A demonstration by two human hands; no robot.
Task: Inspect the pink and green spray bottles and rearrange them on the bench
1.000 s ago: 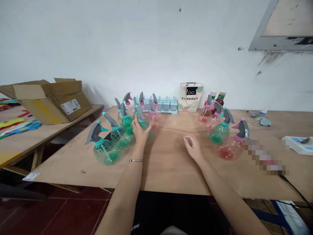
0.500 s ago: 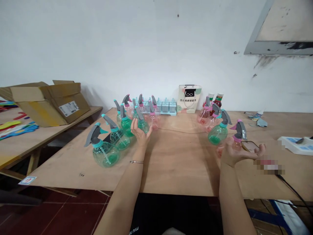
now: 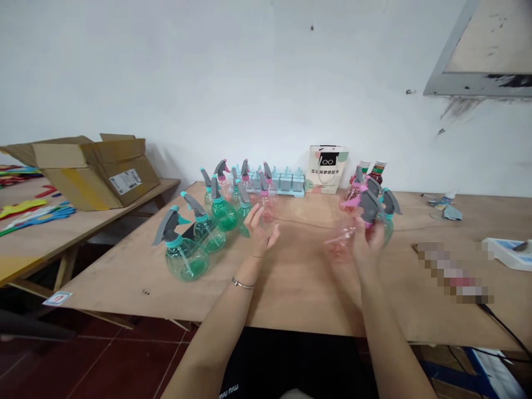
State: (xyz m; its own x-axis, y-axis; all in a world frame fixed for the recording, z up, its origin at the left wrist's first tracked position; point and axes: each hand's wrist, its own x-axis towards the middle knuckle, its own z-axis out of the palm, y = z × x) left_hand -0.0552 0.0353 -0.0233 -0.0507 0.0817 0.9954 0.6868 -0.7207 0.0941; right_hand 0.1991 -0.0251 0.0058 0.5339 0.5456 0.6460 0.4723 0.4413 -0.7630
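Note:
My right hand (image 3: 368,244) grips a pink spray bottle (image 3: 341,246) near its neck. The bottle is tilted, its round body toward the left and its grey trigger head up and right; it is somewhat blurred. My left hand (image 3: 261,231) holds nothing, its fingers apart, close to a pink spray bottle (image 3: 267,209) and a green spray bottle (image 3: 244,219). Several more green bottles stand to its left, the nearest green spray bottle (image 3: 187,260) at the front. Behind my right hand, a green spray bottle (image 3: 389,221) and a pink spray bottle (image 3: 353,194) are partly hidden.
A light-blue rack of boxes (image 3: 291,183) and a paper bag (image 3: 327,172) stand by the wall. Red-filled bottles (image 3: 377,170) are at the back right. A phone with a cable (image 3: 453,274) and a white tray (image 3: 505,254) lie right. A cardboard box (image 3: 100,172) sits on the left table.
My right hand has closed on the pink spray bottle, lifting and tilting it leftward. My left hand has shifted slightly right and stays open. The camera view has turned a little left.

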